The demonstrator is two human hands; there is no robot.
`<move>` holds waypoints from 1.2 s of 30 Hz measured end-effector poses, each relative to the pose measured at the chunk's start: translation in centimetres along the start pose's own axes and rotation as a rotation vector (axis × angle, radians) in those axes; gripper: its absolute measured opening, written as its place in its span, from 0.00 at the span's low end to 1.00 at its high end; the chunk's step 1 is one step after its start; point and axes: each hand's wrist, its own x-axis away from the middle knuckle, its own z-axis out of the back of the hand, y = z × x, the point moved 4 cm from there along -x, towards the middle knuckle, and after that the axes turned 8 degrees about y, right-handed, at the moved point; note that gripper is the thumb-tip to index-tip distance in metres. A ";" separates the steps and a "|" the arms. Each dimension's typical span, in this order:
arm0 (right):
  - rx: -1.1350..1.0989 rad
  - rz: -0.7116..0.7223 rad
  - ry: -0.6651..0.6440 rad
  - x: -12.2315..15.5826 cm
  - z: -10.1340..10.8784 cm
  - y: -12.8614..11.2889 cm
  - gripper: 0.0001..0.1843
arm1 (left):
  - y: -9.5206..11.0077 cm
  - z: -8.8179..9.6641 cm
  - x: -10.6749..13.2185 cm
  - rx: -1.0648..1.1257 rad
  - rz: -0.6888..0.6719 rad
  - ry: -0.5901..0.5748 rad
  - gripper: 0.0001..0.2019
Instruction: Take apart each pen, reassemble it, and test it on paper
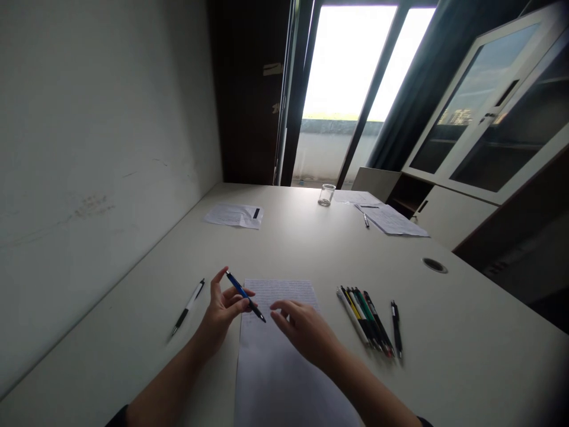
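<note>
My left hand [221, 311] holds a blue pen [242, 290] with a black grip, its tip pointing down to the right. The index finger rests at the pen's top end. Close to that tip, my right hand [304, 329] hovers with thumb and index finger apart and nothing between them. Beneath both hands lies a sheet of paper [278, 379] with lines of writing on its upper part. A white and black pen [189, 306] lies left of my left hand. Several pens [362, 320] lie side by side to the right, and a black pen [397, 329] sits just beyond them.
A glass jar [326, 194] stands at the far side of the white table [293, 249]. Papers [393, 219] and a pen [365, 219] lie at the back right, another sheet [234, 215] at the back left. A round cable hole [434, 265] is on the right. A wall borders the left.
</note>
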 end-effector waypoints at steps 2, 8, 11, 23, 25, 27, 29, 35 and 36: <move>-0.006 -0.009 -0.053 -0.6 -1.3 -0.2 0.14 | 0.1 0.1 0.0 0.001 -0.006 0.029 0.42; -0.107 -0.017 -0.103 -0.5 -3.4 0.4 0.15 | -0.4 0.4 -0.2 0.023 -0.037 0.083 0.38; -0.132 -0.024 -0.064 -0.5 -3.7 1.0 0.15 | -0.6 0.4 -0.2 0.020 -0.039 0.093 0.37; 0.052 0.095 0.056 0.0 -4.1 1.4 0.11 | 0.3 -0.1 0.6 -0.043 -0.035 0.180 0.45; 0.081 0.134 0.076 0.0 -4.1 1.4 0.08 | 0.4 -0.2 0.7 -0.042 -0.031 0.203 0.43; 0.107 0.170 0.086 0.0 -3.9 1.2 0.07 | 0.6 -0.4 0.8 -0.039 -0.032 0.225 0.42; 0.130 0.200 0.090 0.0 -3.8 1.0 0.08 | 0.7 -0.6 0.9 -0.038 -0.031 0.237 0.42; 0.214 0.243 0.089 0.1 -3.5 0.4 0.08 | 0.3 -0.4 0.9 -0.039 -0.016 0.236 0.42; 0.233 0.249 0.092 0.1 -3.5 0.3 0.07 | 0.2 -0.3 0.9 -0.039 -0.015 0.237 0.42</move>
